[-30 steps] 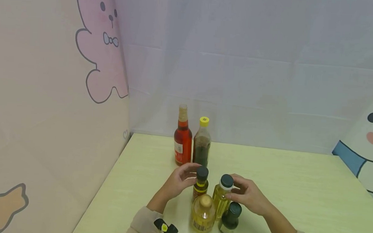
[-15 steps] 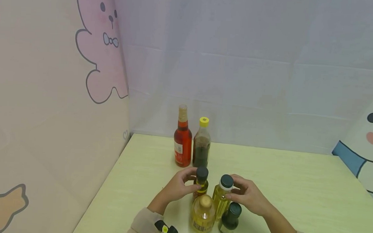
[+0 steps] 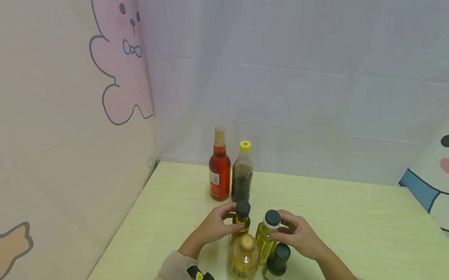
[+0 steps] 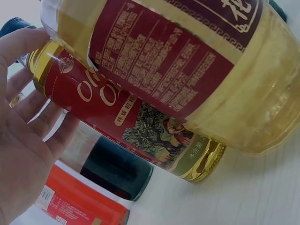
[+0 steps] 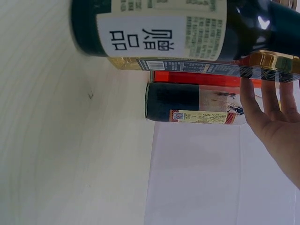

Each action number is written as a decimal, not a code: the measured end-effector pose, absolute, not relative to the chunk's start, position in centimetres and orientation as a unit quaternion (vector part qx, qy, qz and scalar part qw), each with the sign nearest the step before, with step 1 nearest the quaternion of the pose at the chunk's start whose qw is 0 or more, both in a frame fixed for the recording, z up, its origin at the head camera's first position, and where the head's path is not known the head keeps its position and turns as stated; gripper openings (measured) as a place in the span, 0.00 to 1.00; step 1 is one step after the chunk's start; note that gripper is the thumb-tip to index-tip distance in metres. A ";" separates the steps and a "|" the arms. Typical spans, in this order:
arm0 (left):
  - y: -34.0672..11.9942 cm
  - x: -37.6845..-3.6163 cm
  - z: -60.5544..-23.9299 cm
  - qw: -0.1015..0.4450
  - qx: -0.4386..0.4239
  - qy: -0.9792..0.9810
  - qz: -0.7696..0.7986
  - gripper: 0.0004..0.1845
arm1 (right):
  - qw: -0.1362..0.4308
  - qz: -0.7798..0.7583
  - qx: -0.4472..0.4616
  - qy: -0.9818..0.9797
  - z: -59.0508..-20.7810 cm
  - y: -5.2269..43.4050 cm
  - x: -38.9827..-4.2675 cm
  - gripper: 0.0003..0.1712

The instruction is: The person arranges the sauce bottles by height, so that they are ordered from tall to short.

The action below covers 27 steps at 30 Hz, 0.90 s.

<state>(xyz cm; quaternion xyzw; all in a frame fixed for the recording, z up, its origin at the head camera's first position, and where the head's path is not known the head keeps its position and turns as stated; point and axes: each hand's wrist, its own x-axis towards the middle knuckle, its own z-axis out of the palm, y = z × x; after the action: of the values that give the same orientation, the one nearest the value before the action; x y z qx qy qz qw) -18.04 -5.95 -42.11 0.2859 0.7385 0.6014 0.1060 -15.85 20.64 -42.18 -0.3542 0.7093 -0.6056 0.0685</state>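
My left hand [image 3: 215, 225] holds a black-capped olive oil bottle [image 4: 108, 98] near its neck, thumb in front and fingers behind. In the left wrist view its red label shows. To the right, my right hand [image 3: 301, 236] grips an oil bottle [image 3: 264, 242] with a dark green cap and white collar, just under the cap. Both bottles stand upright. A gold-capped bottle [image 3: 244, 262] of pale yellow liquid stands in front of them, partly hiding the olive oil. Beside it is a small dark bottle [image 3: 275, 267] with a pale label, large in the right wrist view.
Behind the hands stand a tall bottle of red liquid [image 3: 219, 177] and a yellow-capped bottle of dark liquid [image 3: 242, 178]. All are on a pale table [image 3: 338, 216]. A printed cloth wall [image 3: 69, 150] rises at the left, and plain cloth [image 3: 286, 96] hangs behind.
My left hand has shifted slightly down, and its thumb has come across the front of the olive oil bottle's neck. The right hand and the other bottles stay in place.
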 end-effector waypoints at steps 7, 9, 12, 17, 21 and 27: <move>-5.9 -18.1 -42.3 0.107 0.280 0.745 0.595 0.20 | 0.068 -0.608 -0.359 0.704 -42.3 20.7 -15.8 0.22; -5.9 -18.1 -42.4 0.110 0.277 0.744 0.597 0.20 | 0.067 -0.610 -0.365 0.700 -42.4 20.7 -15.9 0.22; -5.9 -18.1 -42.5 0.113 0.273 0.743 0.600 0.20 | 0.068 -0.612 -0.373 0.694 -42.5 20.8 -16.0 0.23; -5.9 -18.2 -42.6 0.111 0.275 0.743 0.599 0.21 | 0.066 -0.611 -0.369 0.698 -42.6 20.7 -16.0 0.22; -5.9 -18.3 -42.6 0.107 0.285 0.738 0.603 0.21 | 0.065 -0.612 -0.362 0.700 -42.5 20.7 -16.0 0.22; -5.9 -18.4 -42.7 0.102 0.294 0.736 0.601 0.20 | 0.061 -0.614 -0.369 0.695 -42.4 20.6 -16.0 0.22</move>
<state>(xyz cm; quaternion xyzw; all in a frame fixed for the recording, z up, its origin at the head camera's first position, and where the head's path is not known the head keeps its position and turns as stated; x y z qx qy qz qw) -18.40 -5.89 -42.73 0.2942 0.7360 0.6011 0.1020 -15.97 20.60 -42.39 -0.3691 0.6946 -0.6144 0.0610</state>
